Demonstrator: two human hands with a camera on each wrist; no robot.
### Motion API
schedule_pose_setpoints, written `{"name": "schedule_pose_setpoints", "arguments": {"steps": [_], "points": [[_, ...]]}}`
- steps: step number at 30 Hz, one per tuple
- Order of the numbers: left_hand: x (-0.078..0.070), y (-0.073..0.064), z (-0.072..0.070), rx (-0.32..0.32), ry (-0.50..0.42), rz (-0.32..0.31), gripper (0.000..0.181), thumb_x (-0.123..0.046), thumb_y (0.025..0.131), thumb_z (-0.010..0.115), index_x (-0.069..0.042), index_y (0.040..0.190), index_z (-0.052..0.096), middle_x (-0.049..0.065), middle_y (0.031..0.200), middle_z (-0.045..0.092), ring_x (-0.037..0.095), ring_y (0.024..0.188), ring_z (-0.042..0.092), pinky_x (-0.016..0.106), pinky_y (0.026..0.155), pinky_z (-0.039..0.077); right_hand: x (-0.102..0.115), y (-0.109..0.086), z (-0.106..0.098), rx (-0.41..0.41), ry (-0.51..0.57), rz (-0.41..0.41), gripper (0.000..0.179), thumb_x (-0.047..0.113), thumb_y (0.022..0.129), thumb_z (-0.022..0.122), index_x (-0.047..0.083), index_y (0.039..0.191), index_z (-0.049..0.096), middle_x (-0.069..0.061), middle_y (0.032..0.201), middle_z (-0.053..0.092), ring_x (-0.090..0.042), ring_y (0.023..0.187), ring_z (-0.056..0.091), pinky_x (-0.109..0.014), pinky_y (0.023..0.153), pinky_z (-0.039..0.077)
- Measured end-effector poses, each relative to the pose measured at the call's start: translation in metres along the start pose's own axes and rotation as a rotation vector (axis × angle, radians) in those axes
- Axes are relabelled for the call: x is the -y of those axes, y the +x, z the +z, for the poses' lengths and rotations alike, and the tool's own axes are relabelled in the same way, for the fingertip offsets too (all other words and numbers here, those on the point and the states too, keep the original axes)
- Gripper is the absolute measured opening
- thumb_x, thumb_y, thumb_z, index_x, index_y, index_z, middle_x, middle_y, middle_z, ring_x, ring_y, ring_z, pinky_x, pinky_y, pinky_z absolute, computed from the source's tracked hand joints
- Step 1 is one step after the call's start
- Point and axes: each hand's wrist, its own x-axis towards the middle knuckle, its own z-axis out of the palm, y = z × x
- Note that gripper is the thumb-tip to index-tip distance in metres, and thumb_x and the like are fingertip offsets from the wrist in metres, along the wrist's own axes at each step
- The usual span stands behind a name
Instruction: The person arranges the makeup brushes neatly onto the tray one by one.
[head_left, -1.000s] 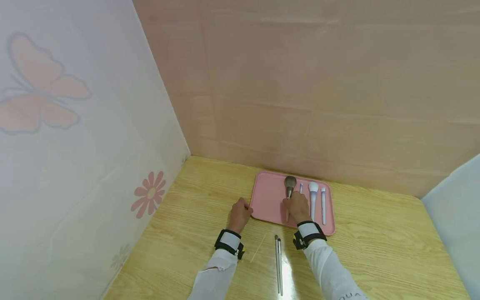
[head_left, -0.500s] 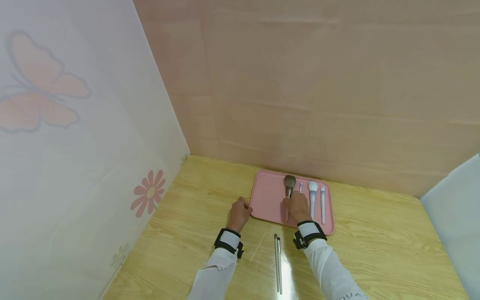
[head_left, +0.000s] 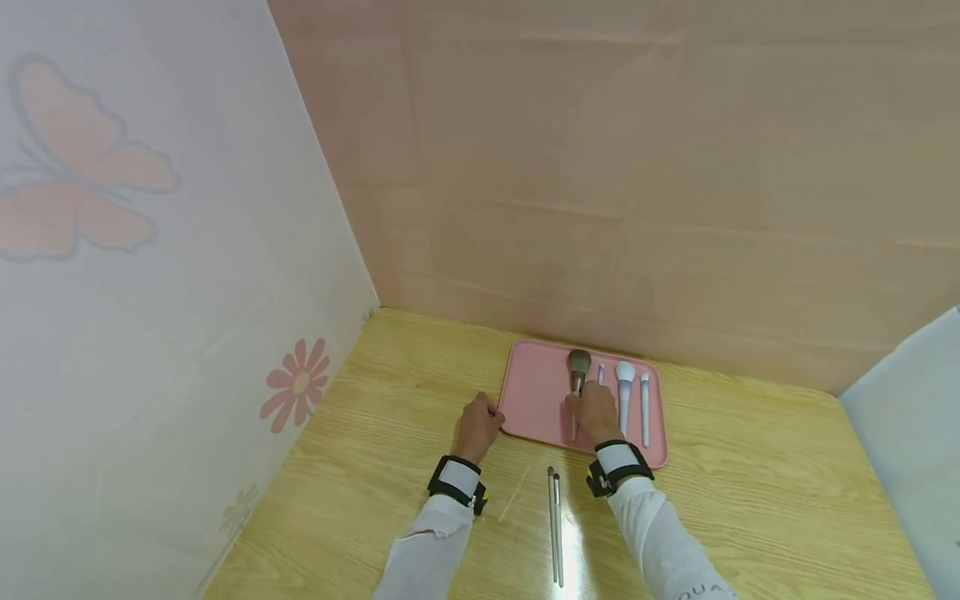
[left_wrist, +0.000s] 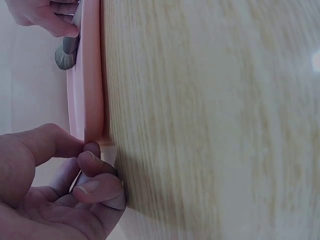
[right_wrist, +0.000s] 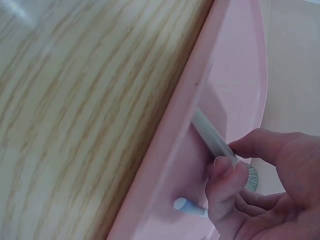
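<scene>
A pink tray (head_left: pixel 534 383) lies on the table, with my left hand (head_left: pixel 478 427) at its near left corner. In the left wrist view, thumb and index finger pinch the tray's rim (left_wrist: pixel 91 100) there. Over the tray, my right hand (head_left: pixel 597 412) pinches a large dark-haired makeup brush (head_left: pixel 579 362) by its pale handle (right_wrist: pixel 212 135); the bristles point toward the back wall. Partly beneath this hand is a small makeup brush (head_left: pixel 601 372), its bluish handle end (right_wrist: pixel 189 205) showing in the right wrist view. To the right lie a fluffy white makeup brush (head_left: pixel 625 375) and a slim white one (head_left: pixel 645 408).
Two thin makeup brushes (head_left: pixel 556 525) lie side by side on the wooden table (head_left: pixel 757 500), in front of the tray. A pinkish back wall (head_left: pixel 600 167) rises behind the table, and a white wall with printed flowers and a butterfly (head_left: pixel 82 158) stands at the left.
</scene>
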Motion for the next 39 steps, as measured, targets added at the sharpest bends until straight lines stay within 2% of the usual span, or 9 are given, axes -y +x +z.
{"name": "schedule_pose_setpoints", "arguments": {"steps": [19, 24, 29, 35, 39], "points": [[0.001, 0.0007, 0.0032, -0.01, 0.005, 0.009, 0.009, -0.002, 0.089, 0.064, -0.003, 0.085, 0.055, 0.005, 0.074, 0.055, 0.014, 0.062, 0.048, 0.025, 0.053, 0.038, -0.0009, -0.0011, 0.0034, -0.004, -0.022, 0.026, 0.021, 0.014, 0.087, 0.064, -0.002, 0.076, 0.058, -0.014, 0.066, 0.061, -0.02, 0.053, 0.054, -0.031, 0.046, 0.04], [0.0005, 0.0001, 0.0039, -0.007, 0.001, -0.004, 0.009, -0.003, 0.09, 0.064, -0.003, 0.086, 0.056, 0.005, 0.075, 0.055, 0.014, 0.062, 0.048, 0.025, 0.053, 0.038, -0.0017, -0.0032, 0.006, 0.013, -0.018, 0.035, 0.022, 0.015, 0.089, 0.065, -0.004, 0.079, 0.059, -0.016, 0.068, 0.063, -0.021, 0.055, 0.056, -0.031, 0.047, 0.043], [0.0003, 0.0011, 0.0041, -0.011, 0.0, -0.005, 0.008, -0.002, 0.09, 0.064, -0.003, 0.086, 0.056, 0.006, 0.075, 0.056, 0.014, 0.063, 0.048, 0.025, 0.053, 0.038, -0.0005, -0.0043, 0.0086, -0.02, -0.028, 0.026, 0.028, 0.019, 0.09, 0.069, -0.007, 0.086, 0.058, -0.019, 0.073, 0.065, -0.025, 0.059, 0.062, -0.036, 0.051, 0.048], [0.0035, 0.0039, 0.0053, -0.007, 0.004, -0.001, 0.009, -0.003, 0.089, 0.064, -0.003, 0.086, 0.056, 0.005, 0.075, 0.056, 0.014, 0.063, 0.048, 0.026, 0.053, 0.038, 0.0017, -0.006, 0.0058, -0.025, -0.069, 0.032, 0.031, 0.022, 0.09, 0.071, -0.004, 0.081, 0.057, -0.016, 0.069, 0.063, -0.022, 0.057, 0.059, -0.032, 0.049, 0.045], [0.0052, 0.0059, 0.0064, -0.009, 0.003, 0.003, 0.01, -0.003, 0.089, 0.064, -0.004, 0.085, 0.055, 0.005, 0.074, 0.055, 0.014, 0.062, 0.048, 0.026, 0.053, 0.038, 0.0024, -0.0085, 0.0036, -0.059, -0.086, 0.011, 0.032, 0.023, 0.089, 0.071, -0.003, 0.08, 0.055, -0.015, 0.067, 0.061, -0.021, 0.056, 0.056, -0.032, 0.049, 0.043]]}}
